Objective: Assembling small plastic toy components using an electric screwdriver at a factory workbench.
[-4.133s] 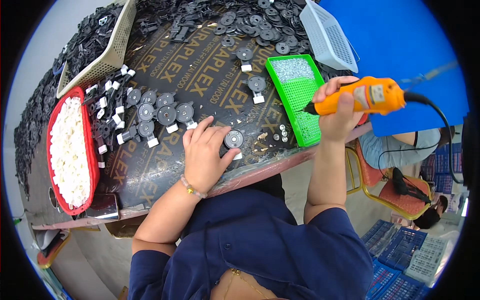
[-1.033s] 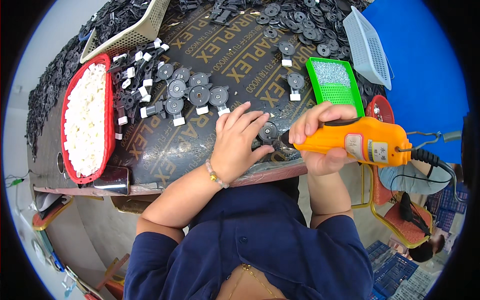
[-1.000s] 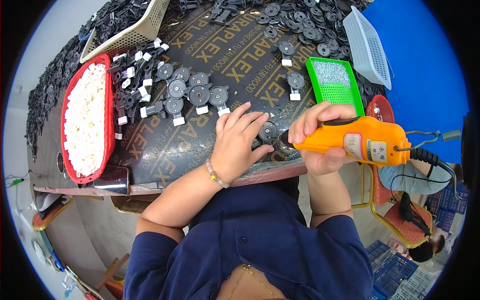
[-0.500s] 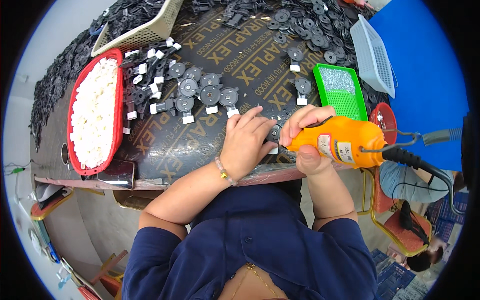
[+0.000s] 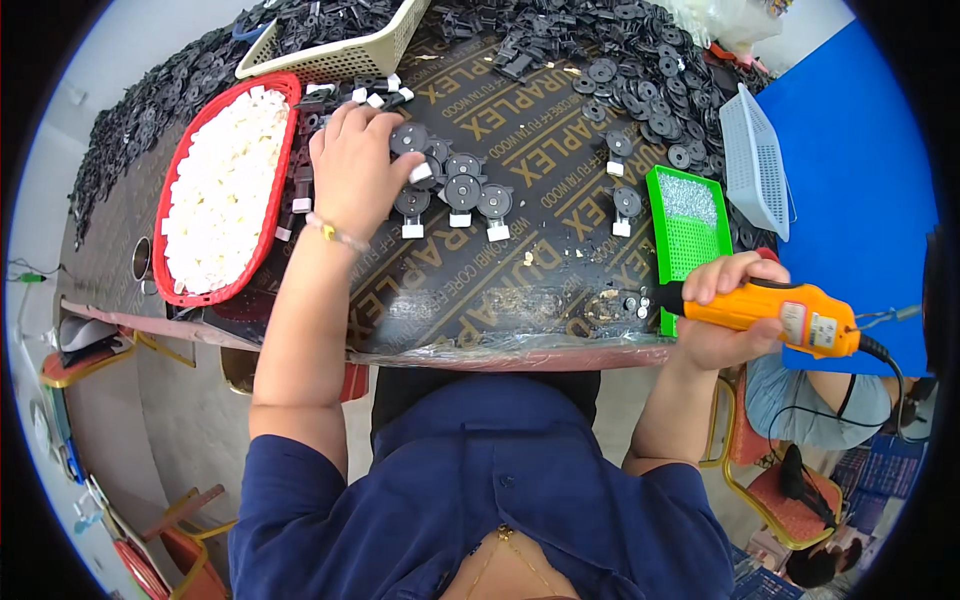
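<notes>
My left hand [image 5: 360, 165] is at the left cluster of parts, its thumb and fingers closed around a black round wheel-like part [image 5: 409, 139] with a white block at its end. Beside and under it lie several similar black discs with white ends, such as the part [image 5: 463, 191]. In my right hand [image 5: 722, 335] is an orange electric screwdriver [image 5: 770, 305], its black nose pointing left over the lower end of the green tray [image 5: 663, 250]. Some small round metal pieces [image 5: 637, 306] lie on the table just left of that nose.
A red basket [image 5: 285, 180] of white pieces stands at the left, with a cream basket [image 5: 330, 60] of black parts behind it. Loose black discs [image 5: 660, 95] are heaped at the back. A grey-blue basket [image 5: 755, 165] stands right of the green tray. Two parts [image 5: 627, 203] lie left of the tray.
My left hand has moved left and away to the cluster, taking the black wheel-like part with it. My right hand has drawn the screwdriver to the right. The view has shifted slightly.
</notes>
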`<state>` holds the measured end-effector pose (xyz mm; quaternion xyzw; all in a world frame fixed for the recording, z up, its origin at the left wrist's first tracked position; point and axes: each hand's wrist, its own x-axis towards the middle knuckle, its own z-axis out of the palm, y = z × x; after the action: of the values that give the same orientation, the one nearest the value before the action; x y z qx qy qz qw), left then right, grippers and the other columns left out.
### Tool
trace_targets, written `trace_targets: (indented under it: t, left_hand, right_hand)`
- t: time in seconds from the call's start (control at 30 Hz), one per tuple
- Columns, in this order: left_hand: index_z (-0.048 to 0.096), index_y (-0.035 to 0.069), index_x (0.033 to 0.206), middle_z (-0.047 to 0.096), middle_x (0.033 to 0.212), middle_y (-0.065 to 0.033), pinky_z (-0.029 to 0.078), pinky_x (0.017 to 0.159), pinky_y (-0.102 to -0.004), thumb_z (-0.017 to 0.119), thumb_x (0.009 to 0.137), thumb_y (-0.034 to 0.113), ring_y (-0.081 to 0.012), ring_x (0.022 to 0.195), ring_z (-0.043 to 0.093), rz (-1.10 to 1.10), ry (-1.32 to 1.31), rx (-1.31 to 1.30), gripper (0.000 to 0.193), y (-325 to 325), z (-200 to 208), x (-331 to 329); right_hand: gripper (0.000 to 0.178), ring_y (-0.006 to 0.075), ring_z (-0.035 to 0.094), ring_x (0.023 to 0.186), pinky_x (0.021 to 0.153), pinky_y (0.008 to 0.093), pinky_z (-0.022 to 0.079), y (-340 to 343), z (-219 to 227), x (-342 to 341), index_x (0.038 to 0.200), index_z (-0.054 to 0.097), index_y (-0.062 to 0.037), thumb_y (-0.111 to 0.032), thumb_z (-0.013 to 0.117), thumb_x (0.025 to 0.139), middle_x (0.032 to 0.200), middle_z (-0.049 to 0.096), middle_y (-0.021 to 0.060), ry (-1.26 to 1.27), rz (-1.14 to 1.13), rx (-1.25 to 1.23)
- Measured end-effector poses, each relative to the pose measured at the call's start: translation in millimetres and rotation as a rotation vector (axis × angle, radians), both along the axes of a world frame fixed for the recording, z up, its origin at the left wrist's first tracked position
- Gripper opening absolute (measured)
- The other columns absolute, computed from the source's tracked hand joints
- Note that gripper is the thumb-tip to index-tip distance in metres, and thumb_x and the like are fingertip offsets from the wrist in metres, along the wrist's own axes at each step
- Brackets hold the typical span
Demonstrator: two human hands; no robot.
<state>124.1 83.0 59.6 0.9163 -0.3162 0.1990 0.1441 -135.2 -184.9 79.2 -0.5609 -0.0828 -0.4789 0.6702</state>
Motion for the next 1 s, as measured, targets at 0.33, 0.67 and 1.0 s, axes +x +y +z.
trace_targets:
  t: [0.33,0.67,1.0]
  left_hand:
    - [0.071,0.007,0.109,0.065,0.112,-0.0118,0.049,0.088,-0.0486,0.070,0.096,0.045,-0.0343,0.110,0.064,-1.930,1.104,-0.542,0.040,3.8,55.5,-150.6]
    - [0.069,0.001,0.101,0.065,0.109,-0.0133,0.043,0.088,-0.0447,0.066,0.095,0.036,-0.0334,0.106,0.058,-2.011,0.972,-0.578,0.035,8.0,66.8,-188.8]
    - [0.070,0.008,0.098,0.063,0.117,-0.0136,0.040,0.093,-0.0457,0.066,0.098,0.032,-0.0339,0.113,0.055,-2.175,1.264,-0.268,0.024,-10.7,70.6,-169.8]
  right_hand:
    - [0.058,0.0171,0.058,0.065,0.055,0.0289,0.051,-4.2,-23.6,2.3,0.117,0.050,-0.0083,-0.060,0.065,0.095,0.087,0.054,0.0082,0.100,-0.089,-0.021]
    - [0.053,0.0168,0.060,0.068,0.058,0.0311,0.052,-16.3,-17.1,4.2,0.115,0.052,-0.0080,-0.052,0.072,0.092,0.086,0.056,0.0076,0.080,-0.158,-0.006]
    - [0.038,0.0174,0.057,0.070,0.061,0.0326,0.051,-93.4,-22.1,-19.6,0.115,0.050,-0.0086,-0.036,0.068,0.096,0.086,0.053,0.0072,0.097,-0.365,0.011]
